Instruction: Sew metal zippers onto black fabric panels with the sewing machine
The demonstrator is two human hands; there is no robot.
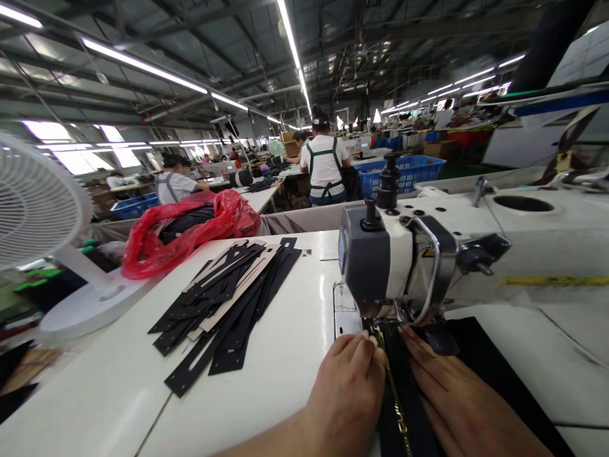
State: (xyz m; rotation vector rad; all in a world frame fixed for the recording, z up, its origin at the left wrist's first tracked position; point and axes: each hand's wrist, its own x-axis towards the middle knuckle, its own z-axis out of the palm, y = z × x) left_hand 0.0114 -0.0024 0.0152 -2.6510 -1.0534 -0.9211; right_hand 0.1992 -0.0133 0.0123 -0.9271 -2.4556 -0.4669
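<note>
Under the head of a white and grey sewing machine [380, 254] lies a black zipper [394, 393] with gold teeth, on black fabric [495, 362]. My left hand [352, 381] has its fingers curled and pinched at the zipper's left edge, just in front of the needle area. To the right of the teeth, my right hand [451, 393] lies flat with fingers stretched forward, pressing on the black material. Its fingertips reach close to the presser foot, which is mostly hidden behind the hands and the machine head.
A pile of black strips [233, 292] with slots lies left on the white table [285, 381]. Behind it sits a red plastic bag [190, 222] holding dark material. A white fan [85, 254] stands at the far left. Beyond are co-workers and a blue basket [404, 171].
</note>
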